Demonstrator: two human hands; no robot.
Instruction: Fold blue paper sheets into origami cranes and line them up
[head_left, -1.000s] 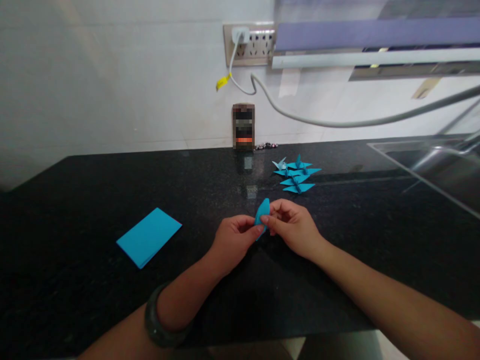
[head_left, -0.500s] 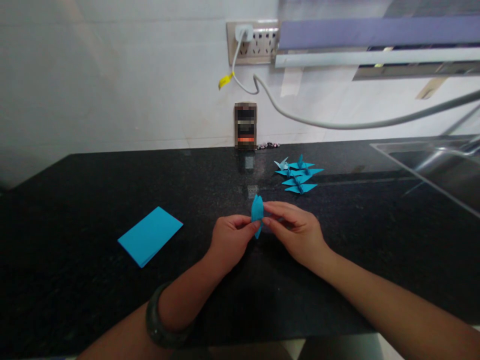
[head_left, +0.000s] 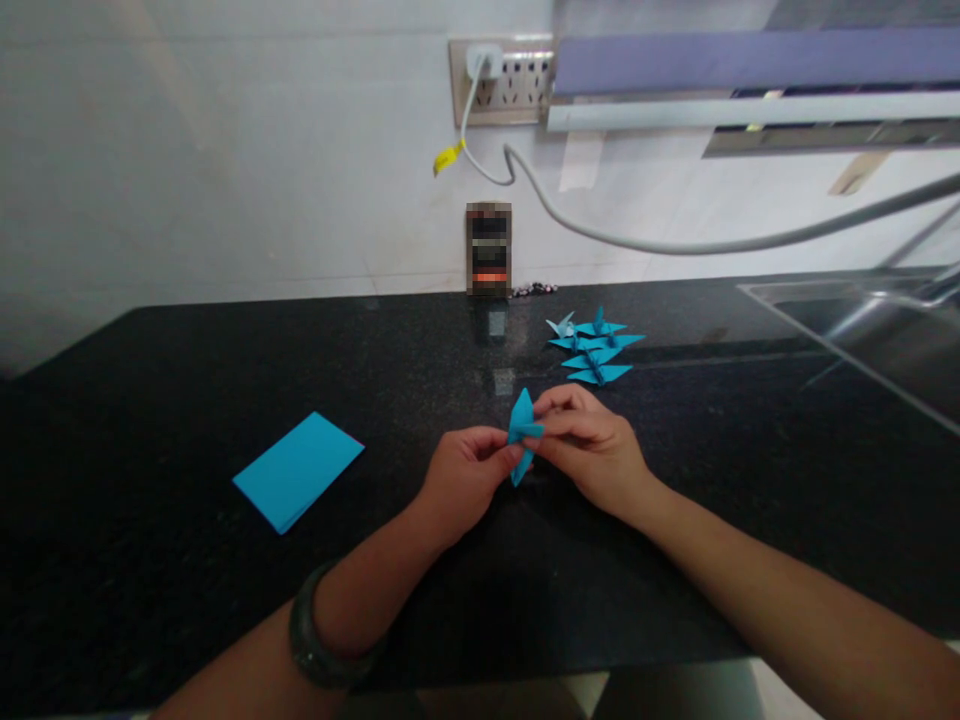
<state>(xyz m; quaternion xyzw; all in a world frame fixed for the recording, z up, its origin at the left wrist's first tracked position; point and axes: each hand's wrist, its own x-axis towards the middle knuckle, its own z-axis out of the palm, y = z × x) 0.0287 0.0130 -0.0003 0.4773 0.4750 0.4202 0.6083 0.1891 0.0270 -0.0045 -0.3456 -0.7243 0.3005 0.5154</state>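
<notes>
Above the middle of the dark counter, a blue origami crane (head_left: 523, 410) is held between both hands, its wings pointing away from me and toward me. My left hand (head_left: 466, 478) pinches its left side between thumb and forefinger. On the other side, my right hand (head_left: 596, 445) grips a narrow flap that sticks out to the right; some of its fingertips are hidden behind the paper. Several finished paper cranes (head_left: 600, 373), mostly blue and one paler, sit grouped beyond my right hand. To the left lies a stack of blue paper (head_left: 298, 472).
The black counter (head_left: 180, 570) runs back to a tiled wall. A phone-like object (head_left: 489, 250), blurred out, leans there beside a beaded string (head_left: 535, 290). A white cable (head_left: 630, 240) hangs from the wall socket (head_left: 517, 85). At the right is a metal sink (head_left: 847, 350).
The crane's upright layers have spread, and a narrow flap now points right into my right hand's fingers. My right hand has shifted its grip slightly; the left keeps its pinch.
</notes>
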